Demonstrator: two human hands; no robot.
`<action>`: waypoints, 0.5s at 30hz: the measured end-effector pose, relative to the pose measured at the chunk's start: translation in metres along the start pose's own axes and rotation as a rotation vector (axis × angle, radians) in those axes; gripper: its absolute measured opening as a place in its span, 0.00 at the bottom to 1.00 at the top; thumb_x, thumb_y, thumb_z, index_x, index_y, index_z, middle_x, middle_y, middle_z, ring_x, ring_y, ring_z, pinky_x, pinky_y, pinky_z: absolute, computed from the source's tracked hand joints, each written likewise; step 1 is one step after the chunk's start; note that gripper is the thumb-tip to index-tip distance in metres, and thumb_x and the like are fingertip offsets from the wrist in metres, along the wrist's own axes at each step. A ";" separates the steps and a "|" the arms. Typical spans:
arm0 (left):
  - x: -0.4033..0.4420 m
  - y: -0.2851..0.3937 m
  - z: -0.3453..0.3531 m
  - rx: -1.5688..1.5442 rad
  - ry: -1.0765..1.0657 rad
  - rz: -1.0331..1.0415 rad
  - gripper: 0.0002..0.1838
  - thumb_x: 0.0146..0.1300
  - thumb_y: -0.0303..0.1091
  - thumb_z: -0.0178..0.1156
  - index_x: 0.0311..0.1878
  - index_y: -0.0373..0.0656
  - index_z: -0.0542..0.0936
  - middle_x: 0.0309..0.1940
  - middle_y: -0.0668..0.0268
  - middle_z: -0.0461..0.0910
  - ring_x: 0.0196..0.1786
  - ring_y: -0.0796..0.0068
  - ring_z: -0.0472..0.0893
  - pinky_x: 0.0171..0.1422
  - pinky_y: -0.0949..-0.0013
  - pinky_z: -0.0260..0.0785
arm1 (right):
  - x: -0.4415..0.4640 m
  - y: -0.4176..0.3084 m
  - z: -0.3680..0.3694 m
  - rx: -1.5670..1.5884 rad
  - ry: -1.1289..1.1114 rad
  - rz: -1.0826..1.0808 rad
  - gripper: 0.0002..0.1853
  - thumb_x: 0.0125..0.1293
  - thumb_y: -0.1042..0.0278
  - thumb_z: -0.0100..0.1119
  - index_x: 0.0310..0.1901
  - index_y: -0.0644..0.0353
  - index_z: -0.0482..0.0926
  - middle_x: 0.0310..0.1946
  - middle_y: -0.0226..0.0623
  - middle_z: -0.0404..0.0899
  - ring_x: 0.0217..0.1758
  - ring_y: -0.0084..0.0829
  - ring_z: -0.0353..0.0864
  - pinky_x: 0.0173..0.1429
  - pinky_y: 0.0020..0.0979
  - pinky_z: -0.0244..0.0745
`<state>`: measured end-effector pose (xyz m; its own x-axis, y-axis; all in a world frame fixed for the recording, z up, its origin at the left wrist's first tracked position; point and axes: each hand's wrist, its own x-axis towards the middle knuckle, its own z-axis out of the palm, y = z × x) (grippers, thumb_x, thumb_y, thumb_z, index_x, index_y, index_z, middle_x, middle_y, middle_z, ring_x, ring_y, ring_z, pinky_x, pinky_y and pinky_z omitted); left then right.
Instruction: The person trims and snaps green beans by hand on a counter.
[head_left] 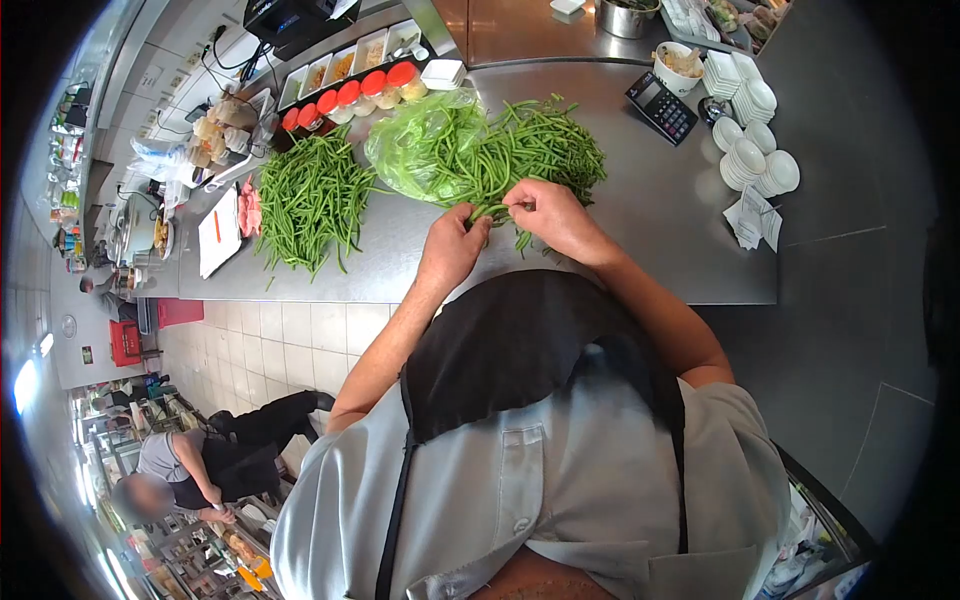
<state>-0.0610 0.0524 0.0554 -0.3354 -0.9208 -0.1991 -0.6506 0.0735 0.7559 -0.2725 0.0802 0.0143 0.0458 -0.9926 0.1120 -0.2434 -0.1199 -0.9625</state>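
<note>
Left hand (457,242) and right hand (555,218) both got green beans (490,211) pinched tight, 2 bean piles (315,195) on the counter (655,230).

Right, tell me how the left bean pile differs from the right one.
The left pile sits near the white paper; the right pile meets the green plastic bag. The left hand and right hand are at the right pile's near edge, while neither is at the left pile. Both are green beans on one metal counter.
</note>
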 end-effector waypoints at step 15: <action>0.018 -0.044 0.016 -0.330 -0.168 0.052 0.10 0.81 0.37 0.61 0.47 0.40 0.83 0.28 0.73 0.77 0.28 0.83 0.68 0.32 0.70 0.61 | 0.006 0.022 -0.001 0.929 -0.174 0.561 0.09 0.72 0.65 0.64 0.45 0.62 0.85 0.33 0.30 0.83 0.29 0.19 0.75 0.31 0.27 0.69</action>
<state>-0.0497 0.0385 0.0085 -0.4871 -0.8414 -0.2339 -0.3842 -0.0340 0.9226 -0.2789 0.0720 -0.0058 0.3106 -0.8773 -0.3660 0.5485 0.4799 -0.6847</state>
